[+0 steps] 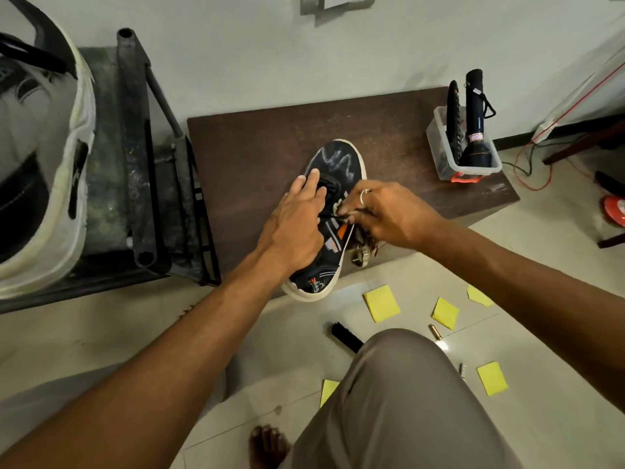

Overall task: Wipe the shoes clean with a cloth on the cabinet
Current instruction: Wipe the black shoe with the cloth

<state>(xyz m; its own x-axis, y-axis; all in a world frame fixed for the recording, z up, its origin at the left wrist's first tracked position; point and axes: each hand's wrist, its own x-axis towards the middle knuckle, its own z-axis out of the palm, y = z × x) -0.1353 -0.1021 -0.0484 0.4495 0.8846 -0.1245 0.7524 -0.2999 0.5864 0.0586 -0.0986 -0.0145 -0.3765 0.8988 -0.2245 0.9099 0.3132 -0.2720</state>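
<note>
A dark sneaker point(338, 160) with a white sole, grey zigzag toe and orange marks lies on the brown cabinet top point(257, 147), heel over the front edge. My left hand point(297, 221) rests on its laces and tongue, fingers fairly straight, holding it down. My right hand point(389, 214), a ring on one finger, grips a bunched dull cloth point(363, 245) against the shoe's right side. Most of the cloth is hidden under the hand.
A clear plastic box point(439, 154) with a black torch and brush stands on the cabinet's right end. A dark metal stand point(142, 184) and white bucket point(67, 184) are to the left. Yellow notes point(381, 302), a black brush point(345, 336) and wires lie on the tiled floor.
</note>
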